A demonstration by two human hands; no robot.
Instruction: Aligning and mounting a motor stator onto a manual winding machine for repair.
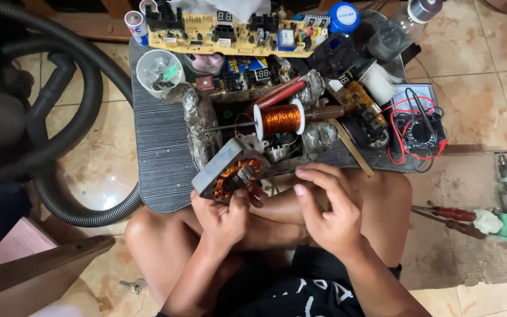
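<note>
Your left hand [224, 214] grips the motor stator [230, 173] by its lower edge (long side tilted up to the right). Your right hand [327, 208], half-curled, holds nothing I can see, just right of it.

Home repair workshop; circuit boards [230, 29], copper wire spool [280, 118], multimeter [421, 126], tiled floor [476, 76]

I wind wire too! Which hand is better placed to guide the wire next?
Probably the right hand: its fingers are free, pinching beside the motor stator, below the copper wire spool. The left hand is busy gripping the stator.
</note>
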